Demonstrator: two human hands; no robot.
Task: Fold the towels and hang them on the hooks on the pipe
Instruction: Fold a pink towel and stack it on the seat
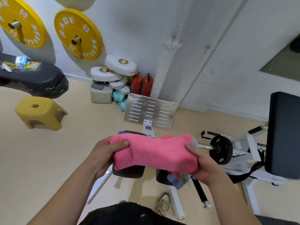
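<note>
Folding step, seen from in front of the person. The left hand [103, 153] and right hand [202, 164] each pinch one end of the pink towel [154, 153], thumb on top and fingers curled beneath. The towel is held level in the air between them, already doubled into a thick band, above a black bench pad [128, 173]. For a clean fold, the ends should probably be drawn taut and the edges matched before closing it over. Blue and grey towels [177, 182] hang under the right hand; whether it holds them cannot be told. The white wrapped pipe [162, 75], with a hook [174, 37], stands well apart in the corner.
</note>
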